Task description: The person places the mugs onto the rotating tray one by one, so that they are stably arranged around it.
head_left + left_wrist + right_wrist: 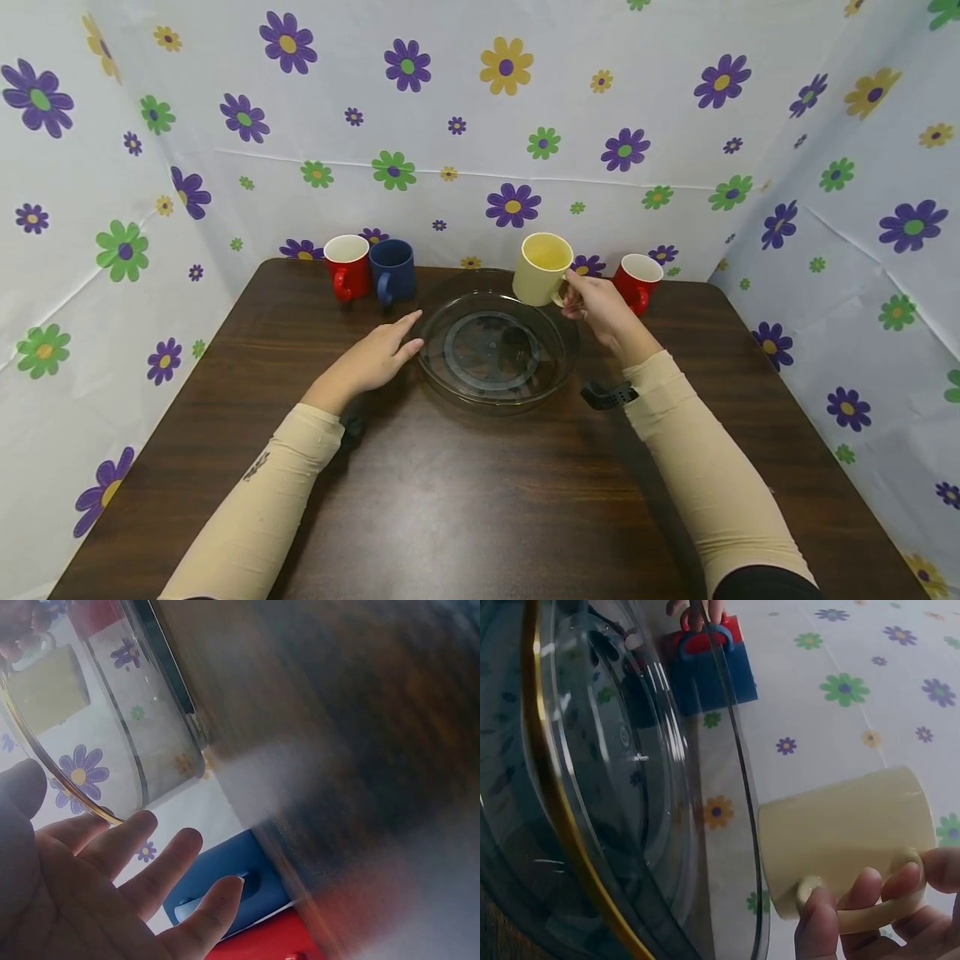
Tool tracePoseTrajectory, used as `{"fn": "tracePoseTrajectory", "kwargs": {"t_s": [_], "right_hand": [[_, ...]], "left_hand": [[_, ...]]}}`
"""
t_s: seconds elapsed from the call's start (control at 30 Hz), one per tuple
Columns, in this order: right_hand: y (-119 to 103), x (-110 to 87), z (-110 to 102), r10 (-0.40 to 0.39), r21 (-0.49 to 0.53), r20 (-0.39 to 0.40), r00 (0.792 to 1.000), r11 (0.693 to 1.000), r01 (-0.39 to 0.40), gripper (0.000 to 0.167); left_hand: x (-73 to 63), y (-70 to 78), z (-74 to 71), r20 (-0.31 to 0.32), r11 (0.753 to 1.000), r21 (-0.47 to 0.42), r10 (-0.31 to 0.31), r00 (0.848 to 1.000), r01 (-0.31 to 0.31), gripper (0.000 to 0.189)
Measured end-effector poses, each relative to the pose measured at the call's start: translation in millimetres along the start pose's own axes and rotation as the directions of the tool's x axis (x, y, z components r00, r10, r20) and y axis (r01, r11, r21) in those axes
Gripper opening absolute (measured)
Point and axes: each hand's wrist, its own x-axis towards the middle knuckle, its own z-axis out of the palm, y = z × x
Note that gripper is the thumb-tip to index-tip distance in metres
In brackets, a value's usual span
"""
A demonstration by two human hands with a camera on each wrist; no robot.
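Note:
My right hand grips a pale yellow mug by its handle, holding it upright over the far right rim of a large clear glass bowl. The right wrist view shows fingers curled round that handle, with the mug beside the bowl's wall. Beside the bowl's left side, my left hand has its fingers extended. In the left wrist view, the fingers are spread close to the rim; whether they touch it I cannot tell.
At the back left of the brown table stand a red mug and a blue mug, side by side. Another red mug is at the back right, partly behind my right hand. Flower-patterned white sheets enclose the table.

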Motion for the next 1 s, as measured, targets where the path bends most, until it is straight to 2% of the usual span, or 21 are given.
{"fn": "tracePoseTrajectory", "kwargs": {"t_s": [0.33,0.53,1.0], "right_hand": [[5.2,6.6,16.4,0.037,-0.099,0.043,0.998,0.995,-0.033,0.043],[10.8,13.7,24.4,0.05,-0.151,0.081,0.995,0.988,-0.038,0.045],[12.6,27.5,24.7,0.125,-0.225,0.18,0.976,0.971,-0.083,0.047]], "left_hand": [[-3.1,1.8,-0.7,-0.013,1.0,-0.001,0.023,1.0,-0.023,0.062],[-3.8,0.8,-1.2,-0.01,1.0,-0.002,0.015,1.0,-0.015,0.062],[-4.1,3.7,0.8,-0.015,1.0,0.005,-0.006,1.0,0.006,0.062]]}}
